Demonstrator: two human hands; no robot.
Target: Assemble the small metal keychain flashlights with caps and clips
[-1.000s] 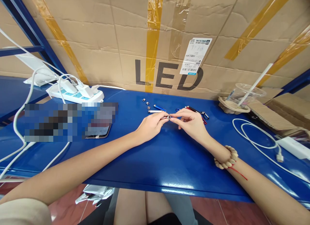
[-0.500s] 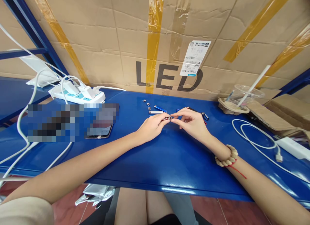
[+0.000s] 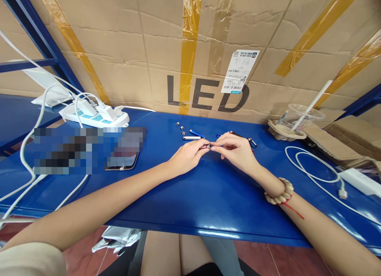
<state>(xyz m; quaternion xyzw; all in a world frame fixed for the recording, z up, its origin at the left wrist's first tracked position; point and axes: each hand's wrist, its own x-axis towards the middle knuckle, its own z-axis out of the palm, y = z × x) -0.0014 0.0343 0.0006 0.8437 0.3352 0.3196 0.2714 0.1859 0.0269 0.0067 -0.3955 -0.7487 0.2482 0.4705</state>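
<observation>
Pinched closer by right hand (image 3: pixel 237 148), red-and-silver piece (image 3: pixel 205 146) is being held by left hand (image 3: pixel 187 156); steady end-work seemingly being needed.

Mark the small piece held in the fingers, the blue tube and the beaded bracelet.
Small piece (image 3: pixel 204 146), head view: its exposed reddish side.
Blue tube (image 3: pixel 197 133), head view: middle of its body.
Beaded bracelet (image 3: pixel 279 198), head view: beads along its lower edge.

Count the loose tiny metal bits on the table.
3: rear bit nearest the carton, middle bit, front bit just behind the silver tube. The left hand may hide more.
</observation>
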